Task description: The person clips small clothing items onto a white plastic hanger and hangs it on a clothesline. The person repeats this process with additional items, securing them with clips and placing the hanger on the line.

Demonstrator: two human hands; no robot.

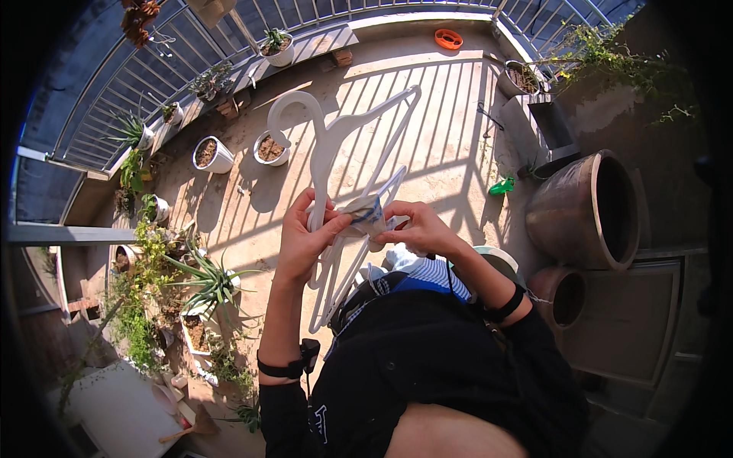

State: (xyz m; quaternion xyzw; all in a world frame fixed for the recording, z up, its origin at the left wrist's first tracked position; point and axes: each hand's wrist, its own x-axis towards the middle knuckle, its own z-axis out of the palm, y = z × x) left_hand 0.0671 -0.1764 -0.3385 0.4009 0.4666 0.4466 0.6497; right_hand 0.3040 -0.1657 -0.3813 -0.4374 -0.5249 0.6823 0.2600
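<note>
My left hand (304, 237) is closed around a white plastic clothes hanger (324, 156), whose hook points up and away from me. Its fingertips also pinch a small whitish cloth piece with blue marks (365, 214), perhaps a sock; its full shape is hidden by the fingers. On the other side, my right hand (418, 229) grips the same cloth between thumb and fingers. Another white hanger-like frame (393, 183) shows behind and below the cloth. Beneath my hands lie blue-and-white striped fabric (431, 276) and other cloth, partly hidden by my forearm.
Potted plants, including a spiky aloe (214, 281), line the left. Two white pots of soil (214, 156) stand ahead. A large brown urn (561, 210), a smaller urn (556, 296) and a green object (502, 185) are right. A metal railing (191, 61) borders the far side.
</note>
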